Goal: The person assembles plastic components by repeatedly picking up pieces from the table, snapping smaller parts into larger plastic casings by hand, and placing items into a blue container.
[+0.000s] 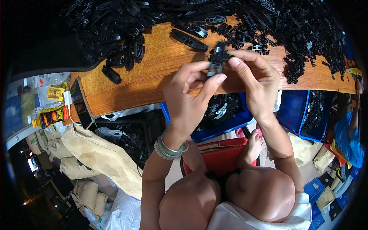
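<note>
head view: the black part (219, 56) is blurred and half covered by fingertips above the surface (149, 73), its outline hard to read. the left hand (187, 90) pinches its lower end; the right hand (261, 79), thumb and forefinger nearly closed, grips its right side. the surface is smooth, wood-grained; spiky small clips (314, 36) fade into the dark rim.

The left hand (186, 89) and right hand (261, 82) pinch a blurred black part (219, 55) over the wooden table (149, 82). Long black pieces (111, 25) heap at its far left, small pieces (312, 34) at far right. Below its near edge, a blue bin (224, 132) holds more; bangles (168, 150) circle the left wrist (175, 138).
</note>
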`<state>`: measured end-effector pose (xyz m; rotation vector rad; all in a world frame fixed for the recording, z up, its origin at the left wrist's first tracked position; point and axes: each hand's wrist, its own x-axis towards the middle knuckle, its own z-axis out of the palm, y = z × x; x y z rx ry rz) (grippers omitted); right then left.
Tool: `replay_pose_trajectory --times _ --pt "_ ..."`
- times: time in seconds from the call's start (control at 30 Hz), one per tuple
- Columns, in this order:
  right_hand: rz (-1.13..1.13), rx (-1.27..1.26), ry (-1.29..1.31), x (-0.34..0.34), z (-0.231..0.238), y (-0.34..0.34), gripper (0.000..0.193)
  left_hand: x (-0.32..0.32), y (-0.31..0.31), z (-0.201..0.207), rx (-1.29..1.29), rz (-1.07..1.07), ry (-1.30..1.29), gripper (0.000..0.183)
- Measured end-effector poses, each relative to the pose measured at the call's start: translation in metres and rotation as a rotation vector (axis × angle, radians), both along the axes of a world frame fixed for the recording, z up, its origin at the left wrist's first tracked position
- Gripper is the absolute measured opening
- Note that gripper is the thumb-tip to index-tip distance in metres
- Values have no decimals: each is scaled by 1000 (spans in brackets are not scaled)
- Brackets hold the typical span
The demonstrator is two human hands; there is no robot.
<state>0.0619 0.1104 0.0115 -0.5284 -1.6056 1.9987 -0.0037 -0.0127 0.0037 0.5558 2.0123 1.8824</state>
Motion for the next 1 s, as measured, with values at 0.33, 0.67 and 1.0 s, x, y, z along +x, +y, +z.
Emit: replay_pose_trajectory --times 0.33,0.67,1.0 --pt "82 6 -80 10 -2 0 10 -6 -4 11 100 -125 -172 30" --pt "133 490 2 9 -5 6 19 -10 -12 11 141 -100 -180 21" --pt "157 423 -34 16 -7 11 18 -18 -17 13 -27 -294 -75 24"
